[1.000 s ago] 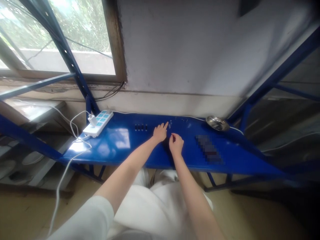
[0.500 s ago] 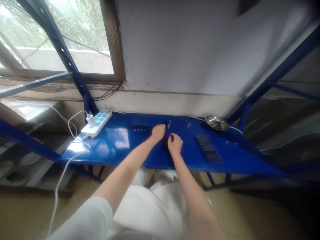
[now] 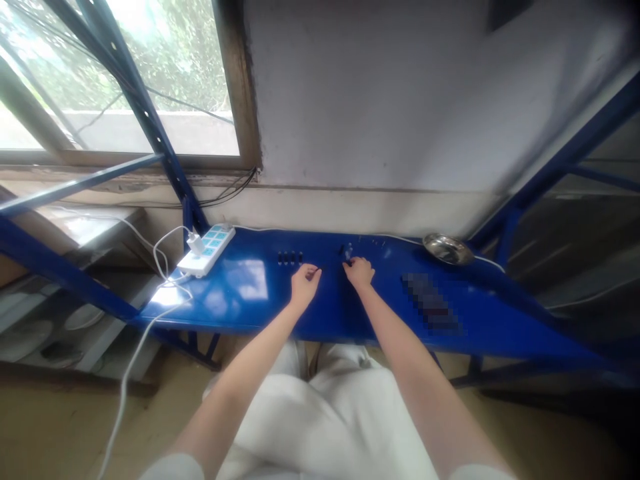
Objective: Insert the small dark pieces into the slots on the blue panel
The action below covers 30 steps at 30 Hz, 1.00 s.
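Note:
My left hand (image 3: 304, 285) is above the blue table, its thumb and fingers pinched together; a small dark thing may be between them, too small to name. Just beyond it stands a row of several small dark pieces with light ends (image 3: 290, 258). My right hand (image 3: 360, 273) is closed, fingertips low at the tabletop, and what they hold, if anything, is hidden. Small clear pieces (image 3: 349, 252) lie right beyond its fingertips, beside a small dark piece (image 3: 341, 250).
The blue table (image 3: 330, 313) stands against a wall. A white power strip (image 3: 206, 252) with a plug and cable lies at its left end. On the right are a shiny metal dish (image 3: 447, 249) and a pixelated dark object (image 3: 433, 303). Several tiny pieces (image 3: 379, 243) lie toward the back.
My left hand has drawn back from the clear pieces toward the row of dark pieces. My right hand has moved forward to the clear pieces. The view has shifted slightly.

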### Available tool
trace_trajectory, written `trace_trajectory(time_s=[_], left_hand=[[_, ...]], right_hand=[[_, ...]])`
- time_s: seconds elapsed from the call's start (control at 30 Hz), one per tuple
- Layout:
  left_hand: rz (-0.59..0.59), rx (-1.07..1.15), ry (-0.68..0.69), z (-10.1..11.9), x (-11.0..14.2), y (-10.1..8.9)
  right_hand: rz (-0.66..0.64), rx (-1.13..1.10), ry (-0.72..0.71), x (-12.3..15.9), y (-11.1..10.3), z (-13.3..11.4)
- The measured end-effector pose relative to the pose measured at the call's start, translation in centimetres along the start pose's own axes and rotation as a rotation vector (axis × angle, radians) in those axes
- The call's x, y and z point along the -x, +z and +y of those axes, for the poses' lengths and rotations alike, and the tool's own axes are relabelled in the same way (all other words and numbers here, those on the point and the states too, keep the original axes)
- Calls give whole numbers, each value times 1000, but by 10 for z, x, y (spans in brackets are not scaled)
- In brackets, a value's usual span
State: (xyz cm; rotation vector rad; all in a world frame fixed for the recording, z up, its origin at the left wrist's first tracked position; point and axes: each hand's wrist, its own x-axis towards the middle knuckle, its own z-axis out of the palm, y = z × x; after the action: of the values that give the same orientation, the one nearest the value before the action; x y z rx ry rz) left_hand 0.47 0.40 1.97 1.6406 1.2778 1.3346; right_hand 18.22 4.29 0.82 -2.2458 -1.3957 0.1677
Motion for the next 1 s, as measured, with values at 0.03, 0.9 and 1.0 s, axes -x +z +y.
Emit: trace_trajectory(time_s=[0.03,0.9,1.0], left_hand=[[7,8,-3,1,1,-2],[66,7,59,8,-8,-16],[83,11,75,10,-10,-17]], right_hand=[[-4,10,7,-3,2,-2],[110,70,-539,41,-6,-34],[95,62,-549,52,-14,-39]])
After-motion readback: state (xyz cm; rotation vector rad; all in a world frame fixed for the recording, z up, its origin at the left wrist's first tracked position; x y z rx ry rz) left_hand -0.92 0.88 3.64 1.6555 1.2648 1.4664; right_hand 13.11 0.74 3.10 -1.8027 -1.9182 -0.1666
